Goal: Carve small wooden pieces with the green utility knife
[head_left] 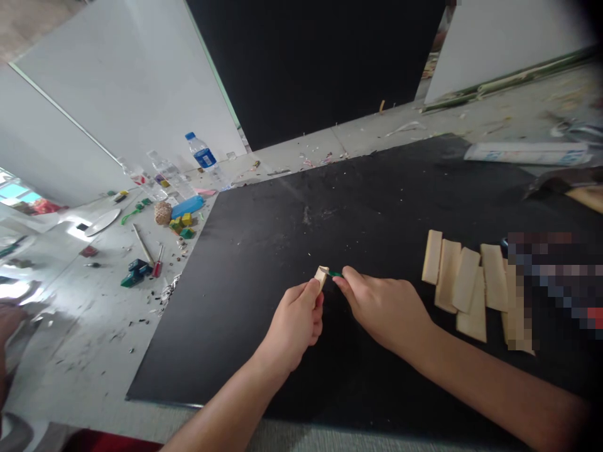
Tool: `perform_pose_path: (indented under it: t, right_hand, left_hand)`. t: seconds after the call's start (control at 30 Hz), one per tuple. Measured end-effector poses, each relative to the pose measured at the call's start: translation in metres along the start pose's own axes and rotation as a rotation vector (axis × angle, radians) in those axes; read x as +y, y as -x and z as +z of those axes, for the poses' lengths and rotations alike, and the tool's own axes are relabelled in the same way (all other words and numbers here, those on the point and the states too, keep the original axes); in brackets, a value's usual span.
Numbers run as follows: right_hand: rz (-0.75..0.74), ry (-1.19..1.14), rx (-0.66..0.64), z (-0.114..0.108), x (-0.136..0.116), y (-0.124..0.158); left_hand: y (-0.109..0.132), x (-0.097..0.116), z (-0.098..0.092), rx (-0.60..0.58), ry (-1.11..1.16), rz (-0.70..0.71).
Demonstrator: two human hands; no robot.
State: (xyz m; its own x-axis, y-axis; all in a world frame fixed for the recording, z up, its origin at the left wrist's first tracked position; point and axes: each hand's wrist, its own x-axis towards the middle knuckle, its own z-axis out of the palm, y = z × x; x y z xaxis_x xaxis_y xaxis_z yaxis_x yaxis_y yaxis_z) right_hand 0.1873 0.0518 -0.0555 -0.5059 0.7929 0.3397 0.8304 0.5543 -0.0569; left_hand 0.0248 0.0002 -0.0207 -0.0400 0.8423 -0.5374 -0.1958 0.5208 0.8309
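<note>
My left hand is closed round a small pale piece of bamboo or wood, whose end points up and away from me. My right hand grips a thin green-handled tool. The tool's tip reaches the upper end of the pale piece; its exact shape is too small to make out. Both hands are over the black mat. To the right of my right hand lie several flat pale strips, side by side and partly overlapping.
Plastic bottles, a woven ball, yellow and green blocks and a red-handled screwdriver are left of the mat. A white tube lies at the back right. A black panel stands behind. Another person's hand shows at the left edge.
</note>
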Motion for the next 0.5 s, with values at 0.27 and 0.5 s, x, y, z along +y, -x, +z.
perform_pose_path:
  t: [0.27, 0.5]
  right_hand:
    - [-0.005, 0.029, 0.016, 0.0032, -0.0022, 0.0019]
    - [-0.012, 0.052, 0.017, 0.0023, -0.0048, 0.0000]
  left_hand:
    - [0.0039, 0.0065, 0.0016, -0.022, 0.079, -0.082]
    - [0.0027, 0.0081, -0.0018, -0.010, 0.093, -0.137]
